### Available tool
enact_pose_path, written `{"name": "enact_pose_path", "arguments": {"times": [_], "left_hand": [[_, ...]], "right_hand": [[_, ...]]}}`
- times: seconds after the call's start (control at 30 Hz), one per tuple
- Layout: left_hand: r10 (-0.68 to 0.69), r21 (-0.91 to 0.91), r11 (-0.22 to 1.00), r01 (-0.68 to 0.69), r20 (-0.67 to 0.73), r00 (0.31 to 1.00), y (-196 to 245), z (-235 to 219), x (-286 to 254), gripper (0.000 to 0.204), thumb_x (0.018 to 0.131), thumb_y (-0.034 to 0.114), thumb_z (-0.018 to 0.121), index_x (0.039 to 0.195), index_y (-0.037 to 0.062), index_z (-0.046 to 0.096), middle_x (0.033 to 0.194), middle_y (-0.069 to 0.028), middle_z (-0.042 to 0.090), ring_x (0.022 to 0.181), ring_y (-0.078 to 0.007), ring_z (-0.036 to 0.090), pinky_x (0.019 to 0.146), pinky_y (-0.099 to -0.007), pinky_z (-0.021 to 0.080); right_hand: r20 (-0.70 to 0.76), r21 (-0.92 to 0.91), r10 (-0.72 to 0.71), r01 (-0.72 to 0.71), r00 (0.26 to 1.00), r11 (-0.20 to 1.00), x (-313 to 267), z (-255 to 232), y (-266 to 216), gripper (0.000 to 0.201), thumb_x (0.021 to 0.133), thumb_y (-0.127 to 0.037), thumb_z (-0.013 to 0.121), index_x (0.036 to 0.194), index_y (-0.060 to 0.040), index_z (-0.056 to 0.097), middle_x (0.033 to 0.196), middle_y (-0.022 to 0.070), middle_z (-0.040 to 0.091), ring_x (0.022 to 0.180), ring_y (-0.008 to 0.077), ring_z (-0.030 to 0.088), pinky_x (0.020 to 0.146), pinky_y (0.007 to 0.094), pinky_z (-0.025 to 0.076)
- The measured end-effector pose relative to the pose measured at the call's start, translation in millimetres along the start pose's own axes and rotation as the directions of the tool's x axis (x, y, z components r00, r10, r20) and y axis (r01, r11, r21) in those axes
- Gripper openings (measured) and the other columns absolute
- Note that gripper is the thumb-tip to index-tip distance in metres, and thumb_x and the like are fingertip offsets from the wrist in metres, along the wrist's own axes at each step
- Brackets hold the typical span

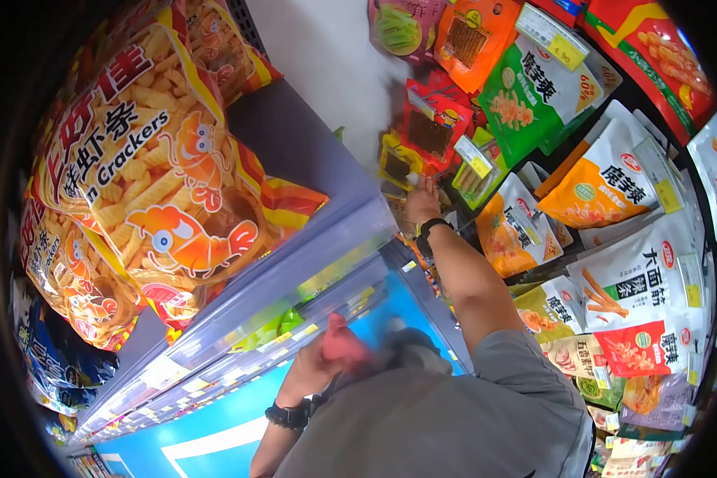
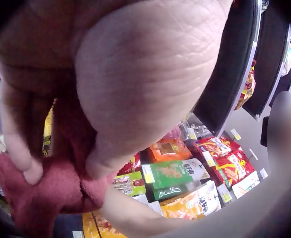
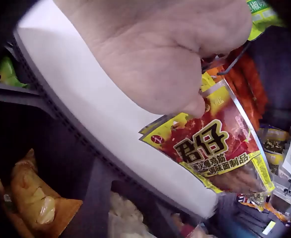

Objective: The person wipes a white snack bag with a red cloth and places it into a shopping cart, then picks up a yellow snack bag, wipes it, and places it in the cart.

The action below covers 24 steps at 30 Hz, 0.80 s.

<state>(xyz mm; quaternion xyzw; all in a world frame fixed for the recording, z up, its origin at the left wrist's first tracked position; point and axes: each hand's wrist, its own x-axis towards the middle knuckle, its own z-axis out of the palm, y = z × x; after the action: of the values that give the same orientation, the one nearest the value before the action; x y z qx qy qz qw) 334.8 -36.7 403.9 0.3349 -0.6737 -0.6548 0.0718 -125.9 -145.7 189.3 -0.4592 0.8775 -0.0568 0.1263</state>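
My left hand (image 1: 303, 373) grips a red cloth (image 2: 48, 191), with thumb and fingers pressed into its folds in the left wrist view. It is held low in front of the grey shirt. My right hand (image 1: 424, 202) reaches out to the snack rack. In the right wrist view its thumb lies over the top edge of a red and yellow snack packet (image 3: 217, 144), pinching it; the other fingers are mostly hidden behind the palm. The packet hangs tilted beside a white panel (image 3: 110, 119), with orange packets (image 3: 249, 82) behind it.
Big bags of prawn crackers (image 1: 147, 175) stand on a purple-grey shelf (image 1: 295, 143) at left. Hanging green packets (image 1: 522, 99), orange packets (image 1: 601, 183) and white packets (image 1: 641, 275) with price tags crowd the right side. Below lies a blue floor (image 1: 231, 414).
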Motion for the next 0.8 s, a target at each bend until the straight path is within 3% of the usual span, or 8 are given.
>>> {"name": "enact_pose_path", "arguments": {"times": [0.1,0.23,0.33,0.43,0.53,0.8], "left_hand": [[-0.014,-0.043,0.999,0.012,-0.028,1.0,-1.5,3.9,-0.2,0.043,0.098,0.008,0.083,0.136,0.0006,0.065,0.114,-0.0066,0.079,0.106,-0.0145,0.073,0.096,-0.0349,0.059],[0.023,0.034,0.999,-0.021,-0.06,0.998,-3.8,7.5,4.4,0.042,0.098,0.007,0.082,0.136,0.0003,0.065,0.115,-0.006,0.078,0.106,-0.0141,0.073,0.096,-0.0346,0.059],[0.067,0.05,0.997,-0.064,-0.061,0.996,-5.4,8.4,9.3,0.041,0.098,0.006,0.082,0.135,0.0001,0.065,0.114,-0.0062,0.078,0.105,-0.0139,0.072,0.095,-0.0345,0.059],[0.046,0.061,0.997,-0.042,-0.065,0.997,-21.1,7.9,12.4,0.039,0.099,0.006,0.081,0.134,-0.0003,0.065,0.114,-0.0065,0.078,0.104,-0.0138,0.072,0.094,-0.0343,0.059],[0.04,0.042,0.998,-0.038,-0.053,0.998,-23.4,9.2,15.1,0.038,0.099,0.006,0.081,0.132,-0.0006,0.065,0.113,-0.0068,0.078,0.103,-0.0133,0.072,0.093,-0.034,0.059],[-0.035,0.025,0.999,0.037,-0.092,0.995,11.2,19.8,18.7,0.033,0.09,0.002,0.079,0.122,0.001,0.072,0.108,-0.0066,0.076,0.104,-0.0187,0.072,0.097,-0.0348,0.055]], "right_hand": [[-0.024,-0.023,-0.012,0.012,1.0,1.0,4.5,8.1,-0.4,0.043,0.099,-0.019,0.057,0.132,0.0043,0.075,0.179,0.0313,0.016,0.166,0.0465,0.02,0.133,0.0541,0.025],[-0.102,-0.036,-0.001,-0.003,0.995,0.999,0.8,11.8,-5.1,0.041,0.1,-0.02,0.057,0.127,0.0031,0.078,0.179,0.0295,0.02,0.166,0.0465,0.022,0.133,0.0536,0.024],[-0.313,-0.107,0.024,-0.061,0.95,0.992,8.2,38.6,-1.5,0.042,0.101,-0.022,0.055,0.127,0.0003,0.079,0.175,0.0233,0.035,0.159,0.0446,0.035,0.128,0.0533,0.03],[-0.163,0.01,0.069,-0.069,0.984,0.998,-13.3,-7.8,-13.1,0.037,0.099,-0.021,0.056,0.114,-0.0008,0.083,0.17,0.0183,0.044,0.145,0.0407,0.046,0.117,0.0509,0.038],[-0.263,-0.031,-0.001,-0.007,0.965,0.999,-10.7,-0.1,-2.2,0.034,0.099,-0.021,0.057,0.107,-0.002,0.084,0.162,0.0168,0.05,0.13,0.0378,0.051,0.106,0.0498,0.041],[-0.199,-0.039,-0.053,0.046,0.979,0.998,-18.4,-10.8,8.2,0.029,0.095,-0.014,0.061,0.113,-0.004,0.081,0.149,0.0163,0.055,0.134,0.0378,0.05,0.106,0.0492,0.045]]}}
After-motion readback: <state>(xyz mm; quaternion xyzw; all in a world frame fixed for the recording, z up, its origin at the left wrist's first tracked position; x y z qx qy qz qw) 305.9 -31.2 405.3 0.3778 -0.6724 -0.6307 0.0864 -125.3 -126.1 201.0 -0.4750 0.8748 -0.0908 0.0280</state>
